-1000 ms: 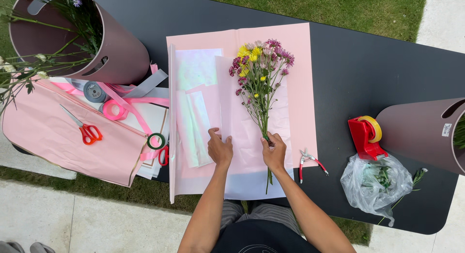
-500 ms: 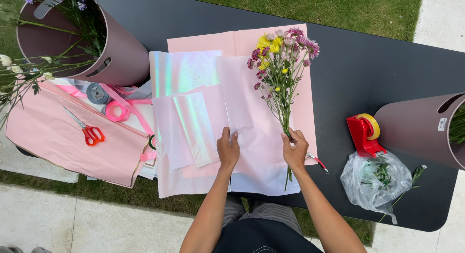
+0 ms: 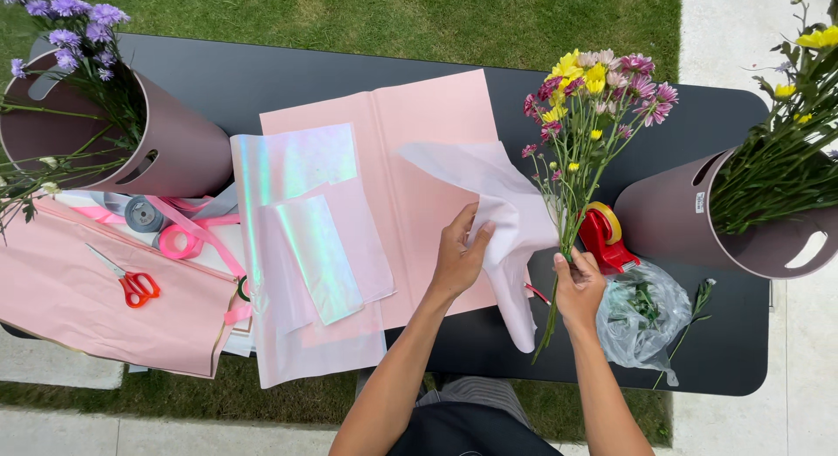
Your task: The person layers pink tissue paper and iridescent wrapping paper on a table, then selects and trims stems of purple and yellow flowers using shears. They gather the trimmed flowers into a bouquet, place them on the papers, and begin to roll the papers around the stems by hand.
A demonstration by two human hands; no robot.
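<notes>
Left hand fingers: the left hand (image 3: 460,257) pinches a lifted sheet of pale pink tissue paper (image 3: 511,220), fingers curled shut on its edge.
Right hand fingers: the right hand (image 3: 578,286) is closed round the green stems of a small bunch of yellow, pink and magenta flowers (image 3: 594,94), held upright.
Position: tissue touches the stems from the left, above the black bench (image 3: 716,334).
Nearby: red tape dispenser (image 3: 604,236) just right; red-handled scissors (image 3: 131,283) far left.
</notes>
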